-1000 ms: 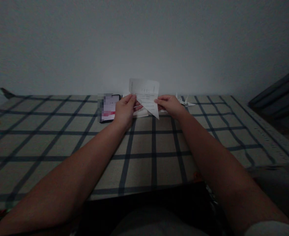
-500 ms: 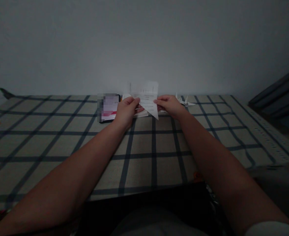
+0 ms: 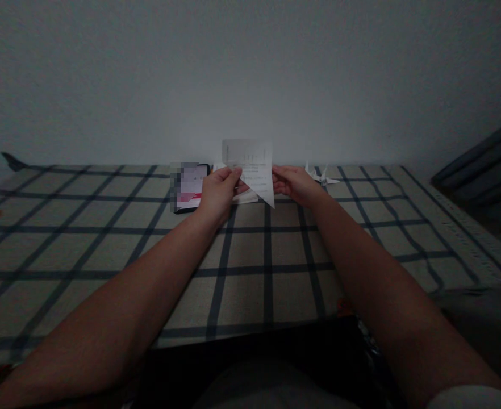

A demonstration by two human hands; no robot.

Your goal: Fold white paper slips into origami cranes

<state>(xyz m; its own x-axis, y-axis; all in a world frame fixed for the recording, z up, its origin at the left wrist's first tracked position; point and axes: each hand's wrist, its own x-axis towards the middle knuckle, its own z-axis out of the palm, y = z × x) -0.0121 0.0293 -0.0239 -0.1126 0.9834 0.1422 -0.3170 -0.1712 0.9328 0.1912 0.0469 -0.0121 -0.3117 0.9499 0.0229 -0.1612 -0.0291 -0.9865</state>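
Note:
A white printed sheet of paper (image 3: 253,167) is held upright above the far side of the table, with a folded point hanging down at its lower right. My left hand (image 3: 220,190) pinches its left edge, fingers closed. My right hand (image 3: 295,183) pinches its right edge, fingers closed as well. More white paper (image 3: 245,197) lies flat on the cloth under the hands.
A plaid tablecloth (image 3: 105,238) covers the table, which stands against a plain wall. A phone (image 3: 190,186) with a lit screen lies left of my left hand. A small white paper crane (image 3: 322,176) sits right of my right hand. Dark furniture (image 3: 480,165) is at the far right.
The sheet's top edge has dropped slightly and squared up, and my left thumb has shifted inward along the fold. Both hands stay in place.

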